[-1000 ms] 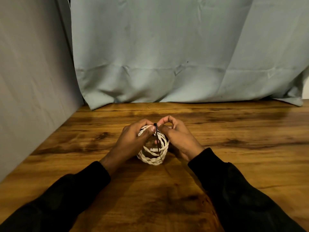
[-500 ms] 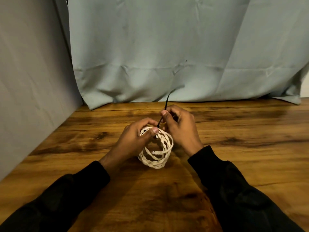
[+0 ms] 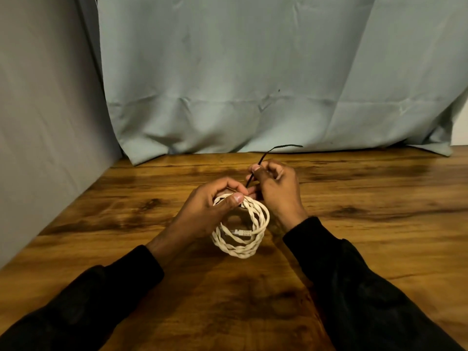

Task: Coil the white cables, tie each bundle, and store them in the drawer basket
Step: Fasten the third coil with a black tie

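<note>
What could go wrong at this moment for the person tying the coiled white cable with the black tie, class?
1. The left hand grips the coiled white cable only at its top, with the lower loops unsupported; they may spring apart before the tie closes.
2. The right hand pinches the black tie partway along, its long free end curling away; the thin tie may slip from the fingers.
3. The connector lies loose inside the coil and might drop out.

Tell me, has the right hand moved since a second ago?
Yes. The right hand has lifted off the white cable coil toward the curtain, drawing the black tie longer above the left hand.
</note>
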